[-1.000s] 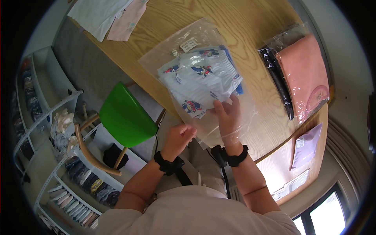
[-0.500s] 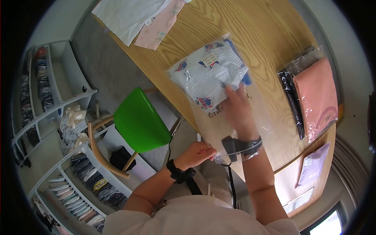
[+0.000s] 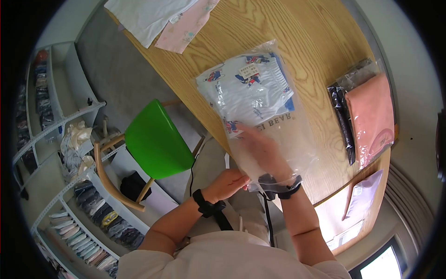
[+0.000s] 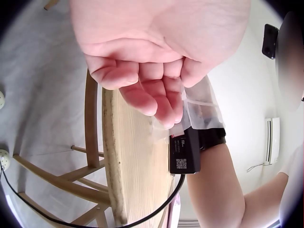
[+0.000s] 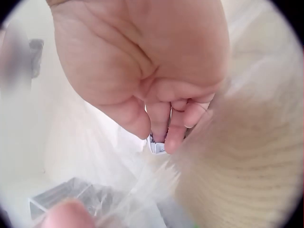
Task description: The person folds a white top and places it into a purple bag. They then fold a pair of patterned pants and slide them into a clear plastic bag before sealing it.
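A frosted clear plastic bag [image 3: 297, 139] lies on the table with printed lettering across it. Inside is a folded white garment [image 3: 269, 100] with blue and red figures, and something blue shows along its right side. My left hand [image 3: 227, 184] pinches the bag's near edge, where plastic shows at its fingertips in the left wrist view. Inside the bag, my right hand [image 3: 262, 151] is blurred, its fingers reaching to the garment's lower left corner. In the right wrist view, the right fingers [image 5: 175, 137] lie loosely bent right at the white cloth.
White clothing [image 3: 151, 18] and a pink printed piece [image 3: 188, 28] lie at the table's far left. Bagged black [image 3: 343, 123] and coral [image 3: 371, 118] garments lie on the right, a lilac packet [image 3: 364, 195] nearer. A green chair [image 3: 158, 142] stands left, before shelves [image 3: 58, 116] of clothes.
My right hand went deeper into the bag, then swung left to the garment's lower left corner. The left hand has kept to the bag's near edge. The head view shifted a little.
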Demonstrator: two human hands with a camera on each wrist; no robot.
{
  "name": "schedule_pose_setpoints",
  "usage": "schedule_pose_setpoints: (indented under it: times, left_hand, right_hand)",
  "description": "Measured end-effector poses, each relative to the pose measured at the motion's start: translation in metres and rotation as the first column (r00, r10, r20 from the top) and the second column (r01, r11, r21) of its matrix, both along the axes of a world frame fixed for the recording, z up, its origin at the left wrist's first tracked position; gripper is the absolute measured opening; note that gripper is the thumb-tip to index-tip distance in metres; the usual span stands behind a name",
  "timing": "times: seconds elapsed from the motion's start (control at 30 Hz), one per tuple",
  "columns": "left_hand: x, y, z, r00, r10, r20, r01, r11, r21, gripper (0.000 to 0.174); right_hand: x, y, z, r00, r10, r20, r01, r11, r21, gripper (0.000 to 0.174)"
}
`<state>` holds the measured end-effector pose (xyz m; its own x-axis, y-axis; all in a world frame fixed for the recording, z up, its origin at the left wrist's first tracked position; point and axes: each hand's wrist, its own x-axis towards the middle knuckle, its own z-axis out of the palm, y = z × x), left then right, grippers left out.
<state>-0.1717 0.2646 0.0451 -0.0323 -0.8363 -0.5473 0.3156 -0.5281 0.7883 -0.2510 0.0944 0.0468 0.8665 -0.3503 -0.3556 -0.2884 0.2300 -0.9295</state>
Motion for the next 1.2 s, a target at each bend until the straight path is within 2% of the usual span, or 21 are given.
schedule_pose_setpoints:
  times: [0.03,0.07,0.1,0.13,0.2,0.27,0.3,0.33,0.37,0.4,0.43,0.47,0.5,0.53,0.57,0.6,0.67,0.7,0.77,1.03,1.2]
  left_hand:
    - [0.002,0.0,0.002,0.999,0.028,-0.026,-0.027,0.999,0.031,0.028]
    - [0.004,0.003,0.0,0.999,0.028,-0.028,-0.027,0.999,0.03,0.028]
    - [0.008,0.008,-0.002,0.999,-0.007,0.046,0.007,1.0,0.009,0.028]
    - [0.014,0.014,-0.003,0.992,-0.041,0.12,0.042,0.999,-0.009,0.029]
    - [0.029,0.025,-0.001,0.977,-0.072,0.201,0.07,0.997,0.018,0.028]
    - [0.049,0.034,0.002,0.953,-0.105,0.284,0.097,0.994,0.043,0.027]
    - [0.06,0.039,0.005,0.925,-0.081,0.371,0.08,0.997,0.017,0.023]
    - [0.067,0.038,0.009,0.889,-0.053,0.455,0.065,0.998,-0.011,0.02]
    - [0.073,0.03,0.017,0.89,-0.054,0.452,0.067,0.998,-0.013,0.02]
    - [0.082,0.017,0.027,0.754,0.038,0.656,0.072,0.987,-0.141,0.016]
    - [0.091,0.002,0.037,0.571,0.158,0.805,0.107,0.958,-0.264,0.015]
    - [0.096,-0.02,0.048,0.53,0.192,0.826,0.181,0.926,-0.331,0.019]
    - [0.097,-0.044,0.053,0.487,0.232,0.842,0.256,0.884,-0.391,0.028]
    - [0.096,-0.063,0.052,0.425,0.178,0.888,0.35,0.872,-0.342,0.037]
    - [0.096,-0.08,0.051,0.353,0.126,0.927,0.437,0.854,-0.282,0.046]
    - [0.098,-0.092,0.046,0.345,0.132,0.929,0.441,0.851,-0.285,0.046]
    - [0.103,-0.108,0.026,0.01,0.005,1.0,0.594,0.805,-0.01,0.064]
    - [0.109,-0.111,0.016,0.006,0.006,1.0,0.594,0.804,-0.009,0.064]
    - [0.116,-0.112,0.0,-0.013,-0.017,1.0,0.639,0.769,0.021,0.071]
    - [0.116,-0.118,-0.002,0.017,-0.032,0.999,0.618,0.786,0.015,0.067]
    - [0.116,-0.109,0.002,0.049,-0.001,0.999,0.645,0.763,-0.03,0.064]
  right_hand:
    - [-0.007,0.002,-0.003,0.992,-0.128,0.021,0.123,0.98,0.156,0.044]
    - [-0.016,0.004,-0.004,0.992,-0.128,0.019,0.123,0.98,0.155,0.044]
    - [-0.026,0.009,-0.004,0.999,-0.044,-0.007,0.041,0.968,-0.246,0.043]
    - [-0.036,0.015,0.0,0.998,0.023,-0.064,-0.057,0.795,-0.604,0.042]
    - [-0.058,0.032,0.028,0.988,0.138,-0.072,-0.155,0.844,-0.513,0.042]
    - [-0.088,0.046,0.051,0.895,0.389,-0.219,-0.441,0.849,-0.292,0.04]
    - [-0.094,0.036,0.069,0.845,0.478,-0.241,-0.5,0.865,-0.038,0.038]
    - [-0.098,0.023,0.088,0.79,0.566,-0.236,-0.525,0.823,0.217,0.036]
    - [-0.101,0.01,0.098,0.845,0.5,-0.191,-0.473,0.864,0.17,0.033]
    - [-0.097,-0.003,0.105,0.892,0.428,-0.144,-0.413,0.902,0.124,0.031]
    - [-0.084,-0.013,0.112,0.967,0.233,-0.101,-0.242,0.966,-0.088,0.032]
    - [-0.062,-0.025,0.117,0.983,0.139,-0.123,-0.167,0.951,-0.261,0.033]
    - [-0.044,-0.031,0.108,0.994,0.082,-0.068,-0.106,0.835,-0.54,0.039]
    - [-0.026,-0.036,0.095,0.986,0.082,-0.144,-0.16,0.698,-0.698,0.047]
    - [-0.009,-0.036,0.078,0.957,0.074,-0.28,-0.273,0.551,-0.788,0.054]
    - [0.0,-0.04,0.065,0.96,0.07,-0.273,-0.266,0.546,-0.795,0.054]
    - [0.015,-0.049,0.042,0.931,0.124,-0.343,-0.364,0.252,-0.897,0.057]
    - [0.017,-0.056,0.031,0.932,0.123,-0.34,-0.361,0.251,-0.898,0.057]
    - [0.012,-0.067,0.012,0.884,0.188,-0.429,-0.453,0.11,-0.885,0.059]
    - [0.016,-0.067,-0.001,0.884,0.161,-0.44,-0.465,0.194,-0.864,0.06]
    - [0.015,-0.066,0.017,0.89,0.167,-0.424,-0.455,0.263,-0.851,0.058]
